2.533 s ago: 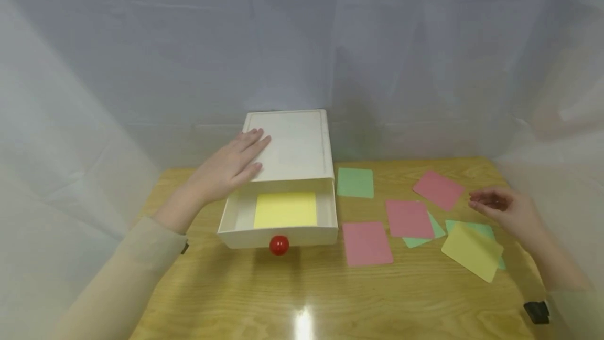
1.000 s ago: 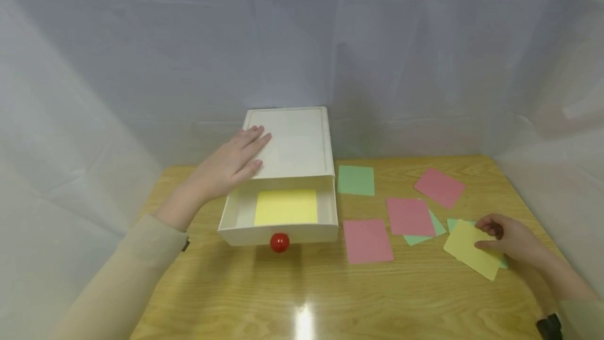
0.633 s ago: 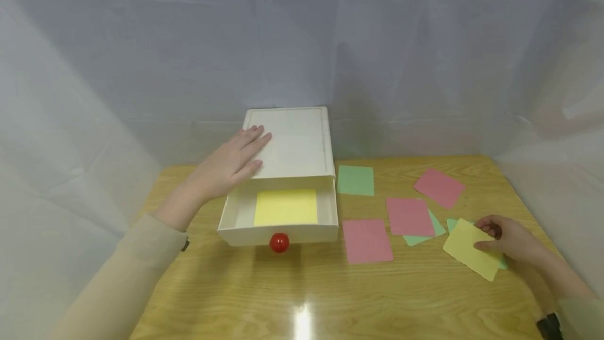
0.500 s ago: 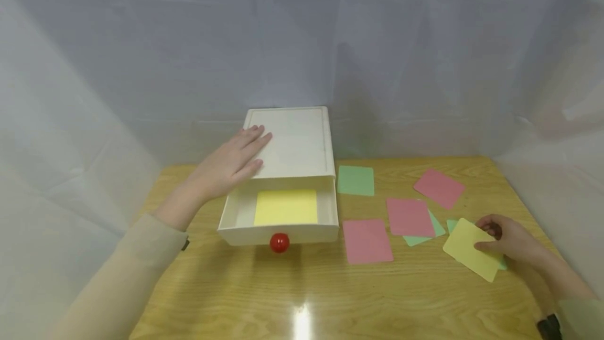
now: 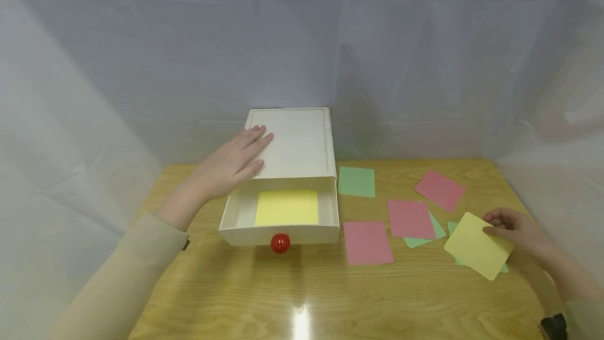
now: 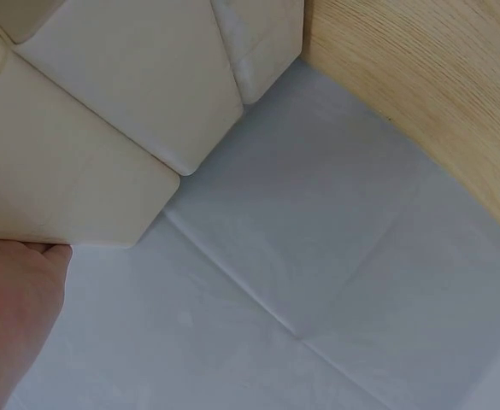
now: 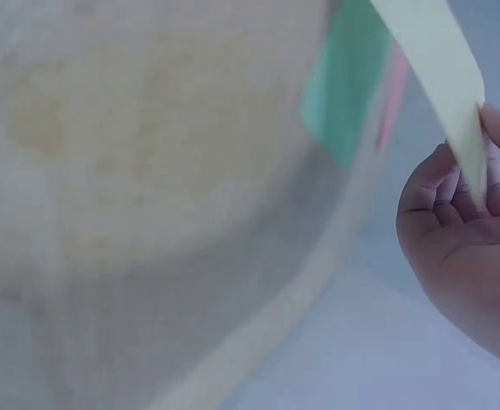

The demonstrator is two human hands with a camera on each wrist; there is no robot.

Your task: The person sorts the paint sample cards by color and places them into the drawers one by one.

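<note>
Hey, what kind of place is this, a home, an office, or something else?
Probably a staged recording booth: white sheeting curtains off a wooden table that bears only a white drawer box and coloured cards.

You wear pale beige long sleeves (image 5: 141, 256) on both arms, with a small black device (image 5: 551, 325) at each wrist and both hands (image 5: 226, 164) bare.

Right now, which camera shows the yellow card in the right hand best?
The head view: the whole yellow card shows, pinched by the right hand. The right wrist view shows it edge-on and blurred. The left wrist view misses it.
</note>
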